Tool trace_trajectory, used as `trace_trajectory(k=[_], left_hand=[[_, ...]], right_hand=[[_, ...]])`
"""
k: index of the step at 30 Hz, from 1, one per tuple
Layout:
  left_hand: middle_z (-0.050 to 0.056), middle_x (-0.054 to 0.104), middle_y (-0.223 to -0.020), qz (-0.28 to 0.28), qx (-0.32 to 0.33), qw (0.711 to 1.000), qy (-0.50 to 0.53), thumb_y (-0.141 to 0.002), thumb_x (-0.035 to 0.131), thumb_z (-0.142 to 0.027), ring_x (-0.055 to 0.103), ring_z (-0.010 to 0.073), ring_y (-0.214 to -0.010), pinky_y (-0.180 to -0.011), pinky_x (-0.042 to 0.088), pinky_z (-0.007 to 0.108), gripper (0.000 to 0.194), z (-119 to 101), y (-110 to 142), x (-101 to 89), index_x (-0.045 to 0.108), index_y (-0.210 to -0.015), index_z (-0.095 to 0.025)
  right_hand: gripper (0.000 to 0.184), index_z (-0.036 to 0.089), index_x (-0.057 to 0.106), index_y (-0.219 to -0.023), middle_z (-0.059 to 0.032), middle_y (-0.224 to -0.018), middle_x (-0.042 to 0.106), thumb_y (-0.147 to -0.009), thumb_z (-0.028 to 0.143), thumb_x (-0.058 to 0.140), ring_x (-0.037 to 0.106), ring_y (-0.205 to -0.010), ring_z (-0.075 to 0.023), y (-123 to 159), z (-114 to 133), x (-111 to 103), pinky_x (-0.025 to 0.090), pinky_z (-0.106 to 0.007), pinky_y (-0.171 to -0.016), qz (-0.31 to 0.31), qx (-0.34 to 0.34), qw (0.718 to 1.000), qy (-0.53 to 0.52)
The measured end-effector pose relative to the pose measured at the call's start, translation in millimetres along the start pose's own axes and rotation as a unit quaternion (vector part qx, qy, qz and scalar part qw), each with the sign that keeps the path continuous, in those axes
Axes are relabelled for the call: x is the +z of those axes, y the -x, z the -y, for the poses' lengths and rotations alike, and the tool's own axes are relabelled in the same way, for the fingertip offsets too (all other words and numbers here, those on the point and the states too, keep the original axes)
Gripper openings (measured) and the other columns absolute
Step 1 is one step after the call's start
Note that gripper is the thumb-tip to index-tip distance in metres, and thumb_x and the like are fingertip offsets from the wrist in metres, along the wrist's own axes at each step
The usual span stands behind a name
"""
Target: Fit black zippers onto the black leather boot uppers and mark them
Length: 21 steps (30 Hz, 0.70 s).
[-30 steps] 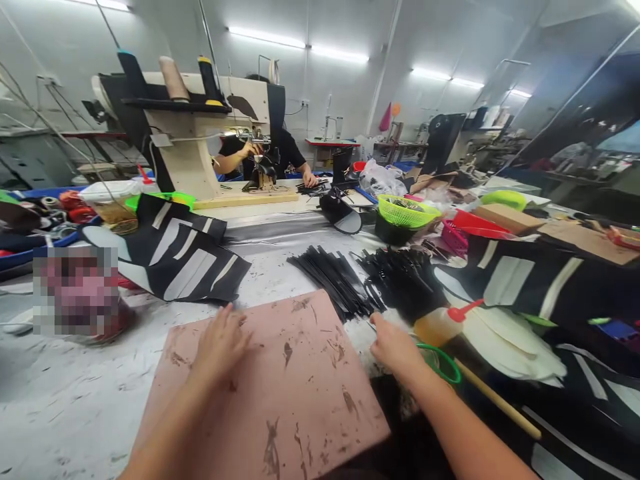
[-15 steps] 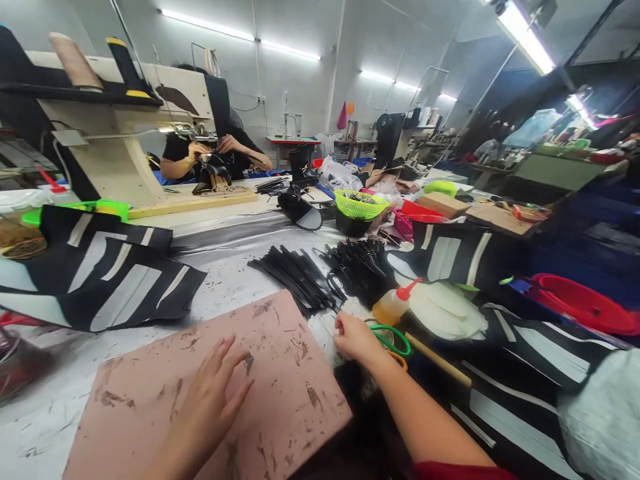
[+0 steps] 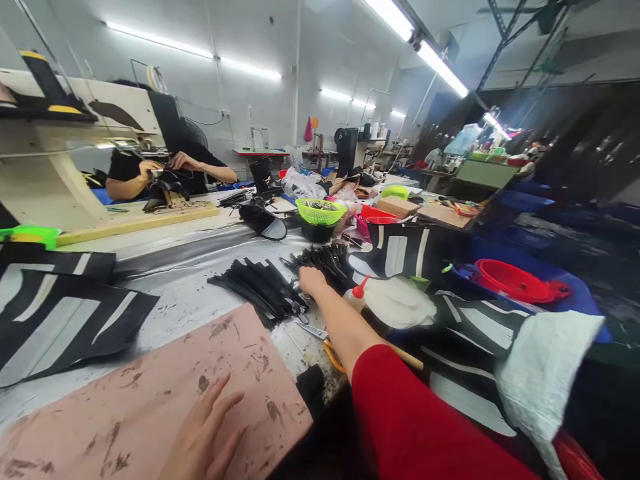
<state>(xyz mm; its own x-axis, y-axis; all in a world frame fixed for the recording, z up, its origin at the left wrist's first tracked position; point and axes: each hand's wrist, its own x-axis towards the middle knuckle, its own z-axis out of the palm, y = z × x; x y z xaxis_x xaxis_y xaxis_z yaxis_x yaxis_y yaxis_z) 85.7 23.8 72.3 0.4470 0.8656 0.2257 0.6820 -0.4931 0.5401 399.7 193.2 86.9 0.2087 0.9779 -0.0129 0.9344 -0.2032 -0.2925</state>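
My left hand (image 3: 205, 430) rests with fingers spread on the pink board (image 3: 150, 393), which is smeared with dark marks. My right hand (image 3: 312, 281) reaches forward, fingers curled, between two piles of black strips. The left pile of strips (image 3: 260, 287) lies fanned beside the hand. Just beyond the fingers is the other pile of strips (image 3: 333, 260). What the right fingers hold, if anything, is hidden. Scissors with orange handles (image 3: 333, 357) lie under the right forearm. A glue bottle with a red tip (image 3: 357, 293) stands close to that forearm.
Black pieces with pale strips (image 3: 65, 320) lie at left, similar black pieces (image 3: 480, 327) at right. White round sheets (image 3: 400, 303) lie beyond the bottle. A green basket (image 3: 320, 212) stands farther back. A co-worker's hands (image 3: 183, 161) work at a sewing machine (image 3: 55, 160).
My right hand has moved forward from the near end of the strips to between the two piles, uncovering the scissors. My left hand stays on the board. The view has turned right.
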Motion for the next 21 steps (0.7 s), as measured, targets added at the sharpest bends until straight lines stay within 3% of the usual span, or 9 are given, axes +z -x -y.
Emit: trace_trajectory(k=[4,6,9,13,17,21], left_hand=[[0.002,0.047,-0.134,-0.011,-0.025,0.999,0.017,-0.079,0.045,-0.048,0.046,0.0268,-0.121,-0.100,0.039,0.042,0.032,3,-8,1.7,0.063,-0.100,-0.031],[0.002,0.048,-0.133,0.027,-0.005,0.999,0.018,-0.077,0.047,-0.049,0.047,0.0278,-0.120,-0.099,0.039,0.044,0.033,0,-20,3.7,0.064,-0.100,-0.031],[0.005,0.049,-0.132,0.074,0.019,0.997,0.030,-0.073,0.049,-0.053,0.049,0.0298,-0.118,-0.098,0.040,0.047,0.038,-11,-50,7.4,0.064,-0.099,-0.030],[0.011,0.050,-0.130,0.064,-0.021,0.991,0.118,-0.068,0.050,-0.058,0.048,0.0309,-0.118,-0.099,0.036,0.050,0.053,-40,-105,16.1,0.057,-0.108,-0.023],[0.020,0.046,-0.129,0.056,-0.123,0.953,0.271,-0.056,0.063,-0.054,0.042,0.0326,-0.122,-0.099,0.035,0.049,0.078,-73,-153,35.8,0.043,-0.119,-0.013],[0.015,0.061,-0.103,0.098,-0.142,0.920,0.351,-0.053,0.066,-0.052,0.058,0.0291,-0.100,-0.084,0.046,0.046,0.076,-94,-172,61.4,0.047,-0.114,-0.012]], right_hand=[[0.031,0.015,0.052,-0.113,-0.0075,-0.112,0.055,-0.088,0.033,0.051,0.057,-0.094,-0.0179,2,-7,-5,0.050,-0.038,-0.080,0.016,0.007,0.998,-0.060],[0.030,0.015,0.053,-0.113,-0.0072,-0.111,0.056,-0.088,0.033,0.051,0.057,-0.093,-0.0175,9,-10,-10,0.050,-0.037,-0.079,-0.002,0.004,0.996,-0.091],[0.026,0.014,0.054,-0.107,-0.0072,-0.110,0.054,-0.087,0.030,0.053,0.055,-0.095,-0.0180,26,-15,-16,0.047,-0.037,-0.081,-0.068,0.001,0.989,-0.128],[0.009,0.016,0.053,-0.083,-0.0041,-0.102,0.054,-0.076,0.010,0.052,0.050,-0.096,-0.0153,57,-18,-16,0.040,-0.028,-0.084,-0.134,-0.050,0.975,-0.169],[0.014,0.019,0.047,-0.073,-0.0014,-0.088,0.057,-0.069,0.006,0.048,0.052,-0.089,-0.0156,84,-16,-11,0.038,-0.027,-0.083,-0.145,-0.102,0.959,-0.220],[0.013,0.021,0.044,-0.069,-0.0025,-0.090,0.059,-0.068,0.008,0.049,0.052,-0.097,-0.0185,106,-12,-8,0.032,-0.032,-0.093,-0.137,-0.142,0.940,-0.279]])
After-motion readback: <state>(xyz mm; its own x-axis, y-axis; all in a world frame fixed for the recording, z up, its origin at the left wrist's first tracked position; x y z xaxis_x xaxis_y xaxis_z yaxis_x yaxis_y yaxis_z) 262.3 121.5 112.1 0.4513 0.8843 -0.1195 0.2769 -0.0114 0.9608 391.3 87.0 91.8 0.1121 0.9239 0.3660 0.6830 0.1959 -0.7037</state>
